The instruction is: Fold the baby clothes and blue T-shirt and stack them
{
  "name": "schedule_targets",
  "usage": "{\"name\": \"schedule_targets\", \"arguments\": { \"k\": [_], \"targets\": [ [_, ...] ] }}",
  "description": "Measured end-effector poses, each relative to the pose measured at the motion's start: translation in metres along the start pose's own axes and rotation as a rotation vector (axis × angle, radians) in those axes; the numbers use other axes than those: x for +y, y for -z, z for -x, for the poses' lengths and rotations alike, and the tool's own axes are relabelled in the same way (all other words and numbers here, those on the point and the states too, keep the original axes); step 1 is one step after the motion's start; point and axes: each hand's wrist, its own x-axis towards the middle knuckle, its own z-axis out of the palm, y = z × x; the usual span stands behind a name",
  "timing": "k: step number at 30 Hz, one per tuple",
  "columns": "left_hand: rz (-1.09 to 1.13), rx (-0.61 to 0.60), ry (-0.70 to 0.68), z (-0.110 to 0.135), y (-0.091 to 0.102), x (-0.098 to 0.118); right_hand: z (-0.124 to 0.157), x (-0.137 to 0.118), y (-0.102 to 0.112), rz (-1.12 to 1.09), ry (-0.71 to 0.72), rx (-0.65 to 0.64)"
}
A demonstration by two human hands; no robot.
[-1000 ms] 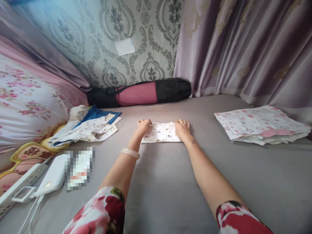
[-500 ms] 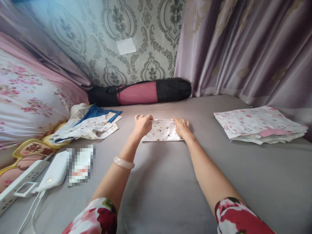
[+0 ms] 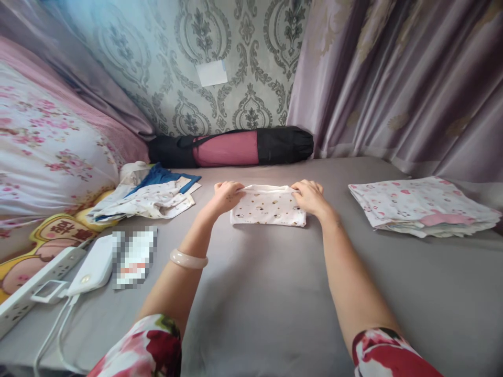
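A small white garment (image 3: 268, 208) with a dotted print lies folded into a rectangle on the grey bed sheet (image 3: 267, 293). My left hand (image 3: 227, 193) pinches its far left corner, fingers curled. My right hand (image 3: 310, 195) grips the far right corner the same way. Between the two hands the garment's far edge is pulled straight. A pale bangle sits on my left wrist.
A stack of folded printed cloths (image 3: 422, 204) lies to the right. A loose heap of white and blue clothes (image 3: 151, 195) is at the left. A black and pink rolled bag (image 3: 231, 147) lies along the wall. Power strip (image 3: 29, 297), white device (image 3: 91, 266) and floral pillows sit at far left.
Both hands lifted the garment's far edge and drew it taut; the right hand went from lying flat on the cloth to gripping its corner. The garment now lies wider and neater.
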Motion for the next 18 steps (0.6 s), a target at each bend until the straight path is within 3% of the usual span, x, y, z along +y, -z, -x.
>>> {"name": "schedule_targets", "arguments": {
  "k": [3,6,12,15,18],
  "targets": [
    [0.016,0.002,-0.021,0.000,0.013,0.001,0.001,0.001,0.010,-0.043,0.032,0.058],
    [0.024,0.078,-0.034,-0.003,0.018,0.002,0.002,-0.003,0.017,-0.082,0.059,0.151],
    [-0.020,0.428,-0.036,-0.011,0.001,0.004,0.000,-0.015,0.020,-0.035,0.104,0.410],
    [-0.038,0.404,-0.014,-0.006,-0.013,0.001,0.000,-0.012,0.017,-0.018,0.140,0.323],
    [-0.042,0.299,-0.035,0.005,-0.025,-0.006,0.003,-0.005,0.018,-0.035,0.173,0.092]
  ]
}}
